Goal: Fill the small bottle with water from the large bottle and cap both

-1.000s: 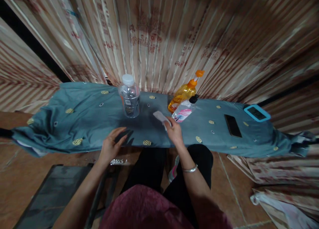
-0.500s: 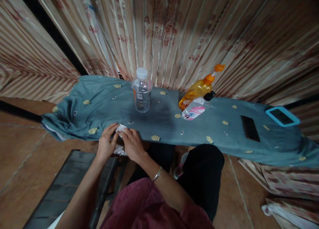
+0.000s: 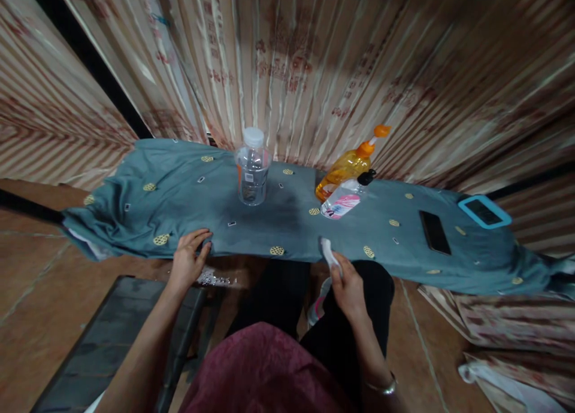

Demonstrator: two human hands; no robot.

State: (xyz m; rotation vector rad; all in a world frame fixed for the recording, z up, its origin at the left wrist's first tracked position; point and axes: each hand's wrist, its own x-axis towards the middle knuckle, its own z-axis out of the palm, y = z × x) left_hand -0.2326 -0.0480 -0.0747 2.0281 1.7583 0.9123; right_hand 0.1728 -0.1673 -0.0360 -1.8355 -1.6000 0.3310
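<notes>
A long board in front of me is covered by a teal cloth (image 3: pixel 188 191) with gold dots. My left hand (image 3: pixel 186 260) rests at the cloth's near edge, fingers curled over it. My right hand (image 3: pixel 348 287) is closed around a small white wad (image 3: pixel 327 252), held at the near edge right of centre. A clear water bottle (image 3: pixel 252 167) with a white cap stands upright at the middle back. An orange bottle (image 3: pixel 348 164) and a smaller clear bottle with a pink label (image 3: pixel 344 199) lean together to its right.
A black phone (image 3: pixel 434 232) lies on the cloth's right part, and a device in a blue case (image 3: pixel 484 212) sits at the far right. Striped curtains (image 3: pixel 314 60) hang behind. A dark bench (image 3: pixel 112 335) stands on the tiled floor at lower left.
My right hand, which met the left over the white wad at the cloth's left edge, has carried it back right. The left hand stays at the near edge.
</notes>
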